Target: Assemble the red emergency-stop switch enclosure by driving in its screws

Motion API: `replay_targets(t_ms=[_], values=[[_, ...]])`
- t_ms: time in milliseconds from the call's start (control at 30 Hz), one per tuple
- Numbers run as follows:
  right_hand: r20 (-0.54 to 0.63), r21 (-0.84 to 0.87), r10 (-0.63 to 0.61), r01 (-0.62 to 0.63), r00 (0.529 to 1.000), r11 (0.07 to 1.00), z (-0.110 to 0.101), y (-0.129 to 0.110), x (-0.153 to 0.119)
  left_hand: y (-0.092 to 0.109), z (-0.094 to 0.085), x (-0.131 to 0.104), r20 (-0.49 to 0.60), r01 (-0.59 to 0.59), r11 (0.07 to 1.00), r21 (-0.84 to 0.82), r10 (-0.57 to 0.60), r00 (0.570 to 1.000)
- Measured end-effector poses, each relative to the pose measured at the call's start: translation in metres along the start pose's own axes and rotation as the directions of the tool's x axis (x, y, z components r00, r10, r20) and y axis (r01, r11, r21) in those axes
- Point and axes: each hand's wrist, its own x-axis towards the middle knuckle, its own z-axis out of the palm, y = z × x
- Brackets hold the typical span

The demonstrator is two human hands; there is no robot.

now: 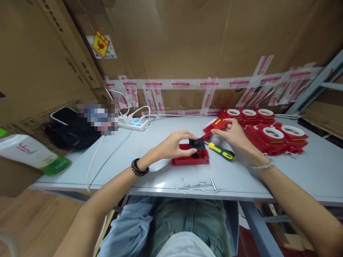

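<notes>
**Left hand (180, 144) at a black part (197, 143), right hand (233, 134) with a red piece (216, 124)**

Left grip: partly closed, fingers behind the black part and thumb in front, holding it at the red housing (190, 161). The housing lies on the table (120, 150) in front of the person. Cannot tell whether the black part is seated in it.

Right grip: thumb and fingers pinched on the right end of the red piece, which is tilted and bears a yellow label. It is beyond and to the right of the housing.

Green-and-yellow screwdriver (222, 152) on the table between the hands, shaft toward the black part; tip hard to make out.

Near edge: loose metal hardware (199, 185), screws and a thicker pin among it.

Right side: cluster of red units (276, 137) with white rings on top.

Left side: white power strip (135, 124) with plugs in; farther left, a phone (64, 116) on a dark bag (71, 134), and a white-and-green tube (32, 151).

Behind: taped cardboard (187, 43).
</notes>
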Motion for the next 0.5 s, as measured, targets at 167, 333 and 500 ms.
replay_targets(t_ms=[167,333,500], values=[[0.024,-0.153,-0.068,0.071,0.997,0.986,-0.0023,0.0004,-0.0013,-0.0039,-0.0002,-0.0052,-0.001,0.013,1.0,0.006,-0.013,1.0],[0.024,-0.232,-0.09,0.093,0.996,0.968,-0.0039,0.0042,0.0009,-0.0064,0.0011,-0.0071,0.022,0.028,1.0,0.015,-0.028,0.999],[0.011,-0.338,-0.141,0.137,0.99,0.931,-0.0068,0.0025,0.0007,-0.0071,0.0015,-0.0075,0.023,0.026,0.999,0.028,-0.026,0.999]])
